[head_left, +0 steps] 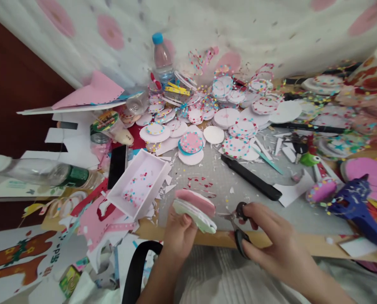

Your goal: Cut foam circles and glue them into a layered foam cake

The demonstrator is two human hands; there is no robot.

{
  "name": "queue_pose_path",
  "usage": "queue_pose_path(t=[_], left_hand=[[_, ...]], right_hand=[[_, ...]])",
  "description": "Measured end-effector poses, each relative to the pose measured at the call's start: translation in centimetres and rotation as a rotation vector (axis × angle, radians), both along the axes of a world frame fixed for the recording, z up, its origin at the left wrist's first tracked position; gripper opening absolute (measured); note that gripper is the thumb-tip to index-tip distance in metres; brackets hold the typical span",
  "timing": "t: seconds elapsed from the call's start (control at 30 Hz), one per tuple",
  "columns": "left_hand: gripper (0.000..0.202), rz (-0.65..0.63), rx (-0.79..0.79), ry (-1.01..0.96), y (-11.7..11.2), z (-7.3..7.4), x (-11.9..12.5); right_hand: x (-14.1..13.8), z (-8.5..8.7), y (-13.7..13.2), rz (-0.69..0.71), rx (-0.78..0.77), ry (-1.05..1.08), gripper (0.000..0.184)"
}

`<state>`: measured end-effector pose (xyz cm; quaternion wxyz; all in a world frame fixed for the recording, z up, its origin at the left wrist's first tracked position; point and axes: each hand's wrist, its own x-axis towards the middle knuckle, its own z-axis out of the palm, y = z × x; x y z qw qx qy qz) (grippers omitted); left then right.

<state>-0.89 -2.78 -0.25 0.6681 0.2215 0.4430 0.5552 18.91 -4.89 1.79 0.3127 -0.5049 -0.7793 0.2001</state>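
Note:
My left hand [178, 233] is closed round a stack of foam discs [195, 209], pink on top and white below, held just over the table's near edge. My right hand [272, 236] grips black-handled scissors [239, 230], fingers through the loops, the blades pointing left toward the stack's edge. Both hands hover above my lap, in front of the grey cutting mat [220, 181].
A black utility knife [251, 177] lies on the mat. Several decorated foam discs [235, 145] cover the table's back half. A white tray with confetti [139, 183], a black phone [117, 164], bottles [162, 57], a blue glue gun [356, 209] and paper scraps surround the mat.

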Motion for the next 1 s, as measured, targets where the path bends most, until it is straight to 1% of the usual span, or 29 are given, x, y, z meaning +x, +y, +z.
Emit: queue_pose_path(t=[0.13,0.3,0.4,0.53,0.7,0.83,1.0], left_hand=[[0.049,0.014,-0.057,-0.114,-0.5,-0.7,0.7],[0.039,0.158,-0.071,-0.324,-1.2,-1.0,1.5],[0.038,0.195,-0.066,-0.394,-1.3,-1.0,1.8],[0.040,0.197,-0.062,-0.369,-1.3,-1.1,2.0],[0.040,0.171,-0.023,-0.325,-1.1,-1.0,2.0],[0.036,0.141,-0.030,-0.317,-1.1,-1.1,2.0],[0.031,0.086,0.010,-0.279,-1.1,-1.0,2.1]], right_hand=[[-0.3,0.4,-0.1,-0.017,0.096,-0.024,0.020],[-0.3,0.7,-0.1,-0.051,0.126,-0.086,0.018],[-0.3,0.8,0.0,-0.045,0.159,-0.132,0.017],[-0.3,1.1,0.2,-0.052,0.168,-0.159,0.017],[-0.1,1.1,0.5,-0.033,0.172,-0.152,0.017],[0.0,0.9,0.6,-0.043,0.183,-0.134,0.017],[-0.1,0.3,0.6,-0.064,0.192,-0.095,0.015]])
